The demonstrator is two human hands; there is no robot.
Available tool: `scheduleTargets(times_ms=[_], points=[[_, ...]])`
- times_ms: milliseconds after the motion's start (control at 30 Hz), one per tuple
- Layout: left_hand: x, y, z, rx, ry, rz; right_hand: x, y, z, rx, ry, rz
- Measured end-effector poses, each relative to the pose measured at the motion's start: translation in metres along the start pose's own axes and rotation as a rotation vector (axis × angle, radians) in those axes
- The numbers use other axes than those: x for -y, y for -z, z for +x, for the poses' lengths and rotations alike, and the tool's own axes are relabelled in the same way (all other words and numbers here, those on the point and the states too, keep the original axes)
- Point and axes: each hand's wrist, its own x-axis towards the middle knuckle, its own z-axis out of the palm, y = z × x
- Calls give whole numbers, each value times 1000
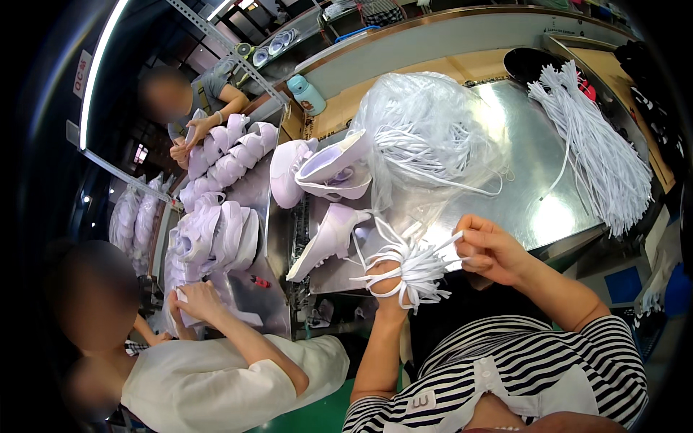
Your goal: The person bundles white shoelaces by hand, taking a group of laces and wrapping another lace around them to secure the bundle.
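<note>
My left hand (390,283) is closed around a bundle of white shoelaces (411,270) that fans out above the fist. My right hand (489,249) pinches a single white lace end pulled from that bundle, just to its right. Both hands hover over the near edge of a shiny metal table (530,184). A clear plastic bag stuffed with white laces (422,137) lies on the table just beyond my hands. Pale lilac sneakers (328,177) rest to the left of the bag, one more (325,238) tipped toward the edge.
A large loose heap of white laces (603,155) lies on the table's right side. To the left, a person in white (216,375) handles sneakers among piles of them (216,231); another person (195,108) works further back. A teal bottle (307,94) stands behind.
</note>
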Motion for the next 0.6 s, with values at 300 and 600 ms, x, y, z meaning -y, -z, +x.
scheduleTargets(times_ms=[300,600], points=[[9,-4,-13,36,-169,-9,18,-15,34,-200,50,-832],[16,-5,-24,51,-17,-42,7,-3,64,-1,-117,-293]])
